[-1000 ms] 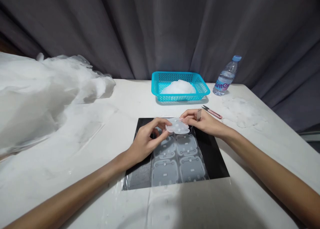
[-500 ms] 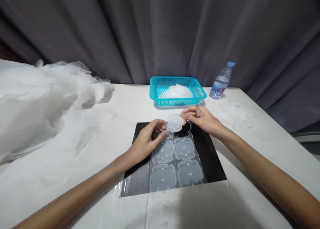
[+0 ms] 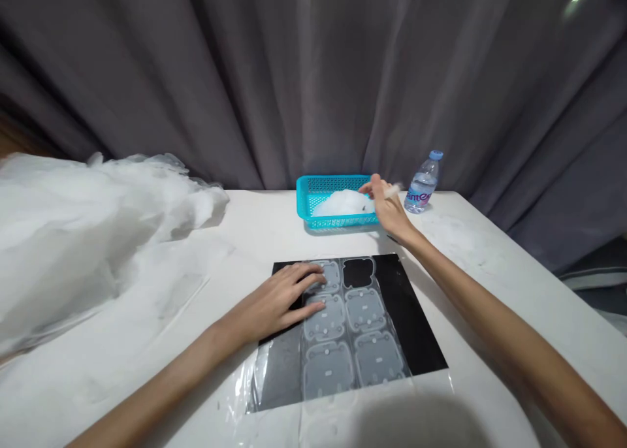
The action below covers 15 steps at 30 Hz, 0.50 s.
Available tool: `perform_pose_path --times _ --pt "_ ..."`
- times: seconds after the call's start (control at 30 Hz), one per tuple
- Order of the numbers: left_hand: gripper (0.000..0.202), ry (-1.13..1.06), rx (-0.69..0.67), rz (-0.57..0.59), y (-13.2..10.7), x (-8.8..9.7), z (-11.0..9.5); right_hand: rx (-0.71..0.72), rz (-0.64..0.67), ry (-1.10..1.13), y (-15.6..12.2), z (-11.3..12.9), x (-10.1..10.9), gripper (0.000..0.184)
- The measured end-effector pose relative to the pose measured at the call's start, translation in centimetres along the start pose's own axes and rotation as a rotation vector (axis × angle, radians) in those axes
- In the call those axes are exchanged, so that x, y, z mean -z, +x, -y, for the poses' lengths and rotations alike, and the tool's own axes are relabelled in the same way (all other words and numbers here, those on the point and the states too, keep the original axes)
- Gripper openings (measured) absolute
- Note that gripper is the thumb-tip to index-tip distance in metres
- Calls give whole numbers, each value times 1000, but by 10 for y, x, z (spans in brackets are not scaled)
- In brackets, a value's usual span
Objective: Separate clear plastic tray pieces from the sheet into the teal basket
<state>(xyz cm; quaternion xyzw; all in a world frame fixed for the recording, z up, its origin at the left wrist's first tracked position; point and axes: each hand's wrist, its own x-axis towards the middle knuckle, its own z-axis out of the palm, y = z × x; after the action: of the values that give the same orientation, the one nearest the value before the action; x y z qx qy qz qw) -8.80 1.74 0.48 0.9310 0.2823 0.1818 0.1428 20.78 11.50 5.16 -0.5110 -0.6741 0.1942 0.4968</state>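
Note:
A clear plastic sheet [image 3: 343,343] of several rounded-square pieces lies on a black mat [image 3: 416,330]. Its far right cell [image 3: 358,273] is an open hole showing the black beneath. My left hand [image 3: 287,294] rests flat on the sheet's far left pieces, fingers stretched out. My right hand [image 3: 386,208] reaches over the right end of a turquoise basket [image 3: 306,203], which holds a heap of translucent pieces [image 3: 343,203]. Its fingers are pinched on a small pale object [image 3: 394,189], blurred by motion.
A big pile of white plastic film [image 3: 83,232] covers the table's left side. A water bottle [image 3: 422,183] stands right of the basket. Loose clear scraps [image 3: 460,239] lie on the right. A grey curtain hangs behind the white table [image 3: 255,232].
Both hands held a loose translucent piece above the sheet. My right hand has since carried it away to the basket, and my left hand has dropped flat onto the sheet.

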Motion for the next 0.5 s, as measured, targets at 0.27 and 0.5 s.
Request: perform_pose_path --times 0.27,0.5 --pt "43 31 -17 6 2 -9 6 -36 638 308 -108 29 3 42" --pt "54 126 18 -35 9 -7 3 42 742 215 -112 21 -4 9"
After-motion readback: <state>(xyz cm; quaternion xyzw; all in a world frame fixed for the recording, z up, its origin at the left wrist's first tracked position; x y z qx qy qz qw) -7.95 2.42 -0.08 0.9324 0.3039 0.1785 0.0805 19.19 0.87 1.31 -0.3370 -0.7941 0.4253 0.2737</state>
